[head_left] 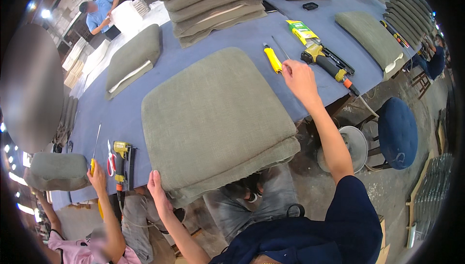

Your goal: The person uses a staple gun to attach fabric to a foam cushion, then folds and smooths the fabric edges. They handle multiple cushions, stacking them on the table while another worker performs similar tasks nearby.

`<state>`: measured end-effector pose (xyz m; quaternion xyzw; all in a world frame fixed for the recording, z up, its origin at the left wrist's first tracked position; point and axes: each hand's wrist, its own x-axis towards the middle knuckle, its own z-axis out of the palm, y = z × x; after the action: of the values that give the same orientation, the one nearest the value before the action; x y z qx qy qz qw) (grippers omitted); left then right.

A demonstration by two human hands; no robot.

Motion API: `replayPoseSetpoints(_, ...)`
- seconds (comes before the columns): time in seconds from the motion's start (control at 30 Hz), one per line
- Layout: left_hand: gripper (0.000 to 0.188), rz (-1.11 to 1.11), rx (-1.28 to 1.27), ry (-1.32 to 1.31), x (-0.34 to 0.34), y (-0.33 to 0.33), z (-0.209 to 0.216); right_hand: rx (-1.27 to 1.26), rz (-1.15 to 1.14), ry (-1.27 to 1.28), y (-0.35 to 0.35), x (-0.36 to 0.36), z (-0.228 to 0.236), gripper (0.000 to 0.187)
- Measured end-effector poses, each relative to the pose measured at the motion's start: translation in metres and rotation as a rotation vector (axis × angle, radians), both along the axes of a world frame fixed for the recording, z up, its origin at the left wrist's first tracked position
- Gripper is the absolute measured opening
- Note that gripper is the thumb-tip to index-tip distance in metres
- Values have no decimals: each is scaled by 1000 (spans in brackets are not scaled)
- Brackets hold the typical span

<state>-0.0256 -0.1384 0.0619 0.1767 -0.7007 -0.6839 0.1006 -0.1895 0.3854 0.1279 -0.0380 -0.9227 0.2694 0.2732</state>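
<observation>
A large grey-green fabric-covered seat cushion (218, 114) lies on the blue-covered table in front of me, its frayed cloth edge hanging toward my lap. My left hand (159, 191) grips the cushion's near left corner, its fingers partly hidden there. Past the cushion's right side, my right hand (299, 81) is closed around a tool with a thin metal shaft (280, 47); the handle is hidden in my fingers. Just left of that hand is a yellow utility knife (272, 59). A gold-and-black air stapler (329, 63) lies to its right, beside a green and yellow packet (302, 32).
Cushion stacks (213, 7) stand at the back; single cushions (133, 58) lie left and right (370, 38). At left, a co-worker's hand (97, 177) holds a yellow-handled tool near scissors (111, 160) and another stapler (121, 162). A blue stool (397, 133) and bucket (351, 147) stand right.
</observation>
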Motion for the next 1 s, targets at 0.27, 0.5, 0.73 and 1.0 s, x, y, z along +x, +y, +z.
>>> replayPoseSetpoints(0.27,57,38,-57,10,12,-1,11,374,75,-109,-7,-130,-67,35)
replayPoseSetpoints(0.5,42,362,-224,198,39,20,15,-730,450,-386,66,-141,-44,18)
replayPoseSetpoints(0.73,13,473,-202,393,103,53,-7,-808,590,-248,-58,37,41,19)
replayPoseSetpoints(1.0,21,429,-78,348,92,54,-28,-573,750,-502,-190,92,8,49)
